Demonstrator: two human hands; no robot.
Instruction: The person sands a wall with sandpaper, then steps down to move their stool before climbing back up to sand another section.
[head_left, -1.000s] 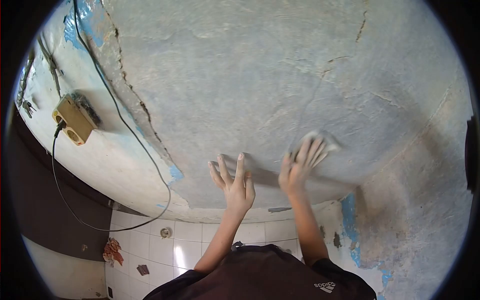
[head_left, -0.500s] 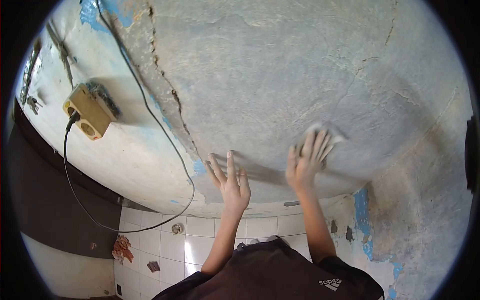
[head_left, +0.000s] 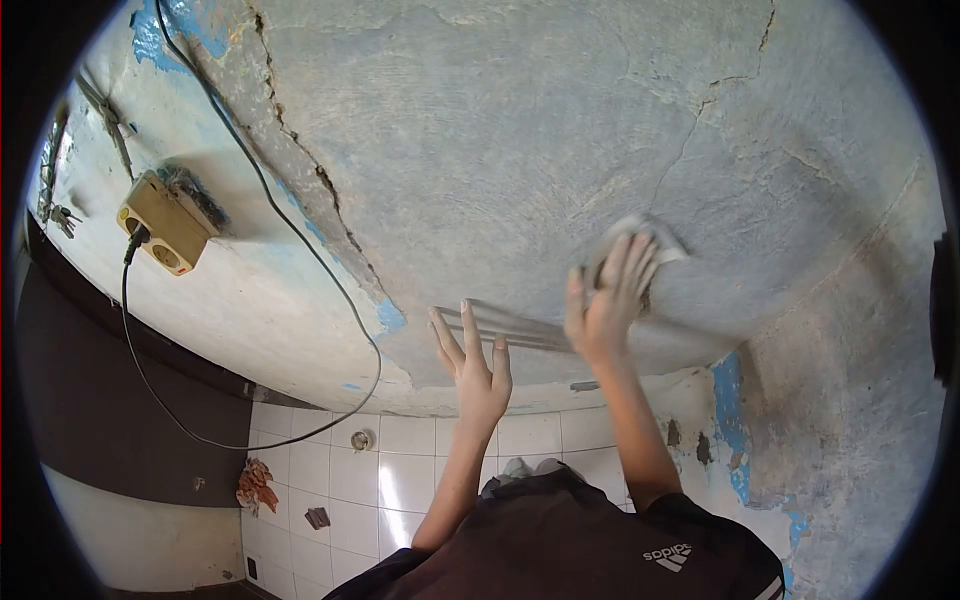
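A pale sheet or cloth (head_left: 672,245) lies under the fingers of my right hand (head_left: 607,300), pressed flat against the grey wall (head_left: 480,160); the hand is slightly blurred. The sheet's edges stick out above and to the right of the fingers. Left of it, my left hand (head_left: 477,375) has its fingers spread, the tips at the lower part of the wall, and holds nothing. A long crack (head_left: 325,185) runs down the wall to the upper left of this hand.
A socket box (head_left: 165,225) with a plugged-in black cable (head_left: 280,210) is on the left; the cable loops down near my left forearm. Keys (head_left: 64,220) hang at far left. On the tiled floor (head_left: 408,465) lie an orange-brown cloth (head_left: 257,487) and a small dark piece (head_left: 317,517).
The view has shifted a little, so the wall crack and socket box appear farther left. My right hand and the sheet appear slightly higher; my left hand remains spread.
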